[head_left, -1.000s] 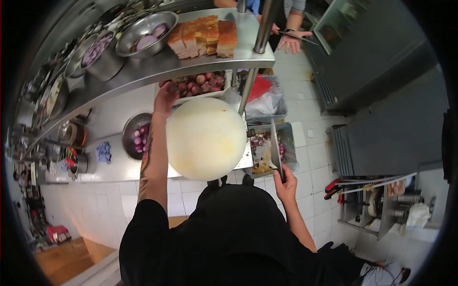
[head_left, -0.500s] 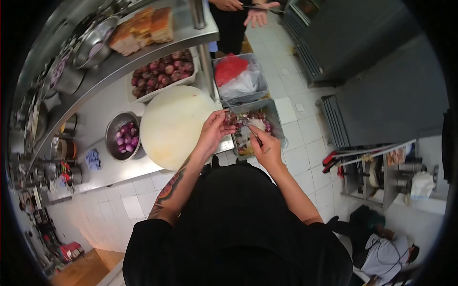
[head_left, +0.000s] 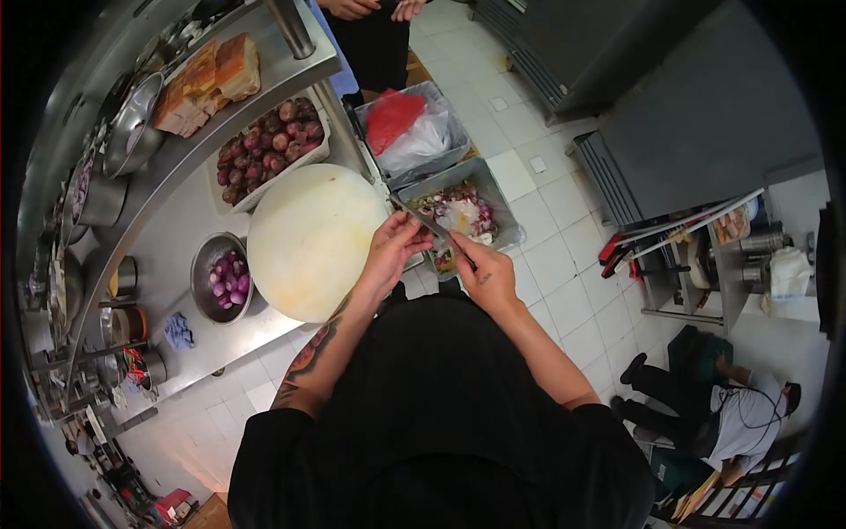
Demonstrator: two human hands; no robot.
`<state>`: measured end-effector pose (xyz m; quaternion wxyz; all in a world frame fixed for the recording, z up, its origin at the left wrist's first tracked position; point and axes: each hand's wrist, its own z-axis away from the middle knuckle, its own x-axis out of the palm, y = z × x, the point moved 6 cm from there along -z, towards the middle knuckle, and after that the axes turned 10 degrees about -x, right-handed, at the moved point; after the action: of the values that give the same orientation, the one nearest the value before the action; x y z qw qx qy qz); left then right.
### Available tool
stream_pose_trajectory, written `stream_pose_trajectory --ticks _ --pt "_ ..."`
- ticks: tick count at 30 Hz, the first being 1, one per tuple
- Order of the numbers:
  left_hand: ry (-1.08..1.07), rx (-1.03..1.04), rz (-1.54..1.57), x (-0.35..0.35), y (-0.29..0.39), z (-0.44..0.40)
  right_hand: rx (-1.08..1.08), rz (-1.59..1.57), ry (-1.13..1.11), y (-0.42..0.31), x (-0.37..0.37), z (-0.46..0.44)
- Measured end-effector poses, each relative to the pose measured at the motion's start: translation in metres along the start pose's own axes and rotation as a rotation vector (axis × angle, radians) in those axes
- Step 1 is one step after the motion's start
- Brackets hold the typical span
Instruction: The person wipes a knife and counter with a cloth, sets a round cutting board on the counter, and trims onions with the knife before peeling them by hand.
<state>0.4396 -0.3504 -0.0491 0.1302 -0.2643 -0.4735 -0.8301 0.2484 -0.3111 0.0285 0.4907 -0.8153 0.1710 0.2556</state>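
Observation:
My right hand (head_left: 487, 275) is closed on the handle of a knife (head_left: 429, 224), whose blade points up and left. Close beside the blade is my left hand (head_left: 394, 249), its fingers bent around an onion (head_left: 412, 224) that is mostly hidden. Both hands are at the near left edge of a grey bin (head_left: 502, 212) with onion peels and scraps inside. To their left lies a round white cutting board (head_left: 313, 242). A metal bowl (head_left: 201, 280) holds several peeled purple onions. Behind the board is a white crate (head_left: 322, 152) of unpeeled red onions.
Another bin (head_left: 452, 159) holds red and clear plastic. Slabs of roasted meat (head_left: 207, 84) and metal bowls stand on the raised shelf (head_left: 313, 57). A person (head_left: 374, 44) stands beyond the bins; another person (head_left: 740, 414) is at the lower right. A blue cloth (head_left: 179, 331) lies on the counter.
My left hand has gone from the onion crate to the bin, beside the knife. My right hand has raised the knife and turned its blade leftward. The view has shifted to the right.

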Motion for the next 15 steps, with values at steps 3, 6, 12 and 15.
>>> stream_pose_trajectory --ticks 3,6,12,15 --pt "0.011 0.004 0.019 0.005 0.001 0.008 -0.040 0.066 -0.043 -0.009 0.003 -0.002" --pt "0.051 0.006 0.029 0.009 0.002 0.014 -0.062 0.097 -0.078 -0.013 0.007 -0.003" --pt "0.056 0.006 0.046 0.005 -0.003 0.016 -0.107 0.112 -0.073 -0.015 0.011 -0.002" --pt "0.043 0.012 0.038 0.006 -0.005 0.014 -0.108 0.132 -0.073 -0.013 0.010 0.002"
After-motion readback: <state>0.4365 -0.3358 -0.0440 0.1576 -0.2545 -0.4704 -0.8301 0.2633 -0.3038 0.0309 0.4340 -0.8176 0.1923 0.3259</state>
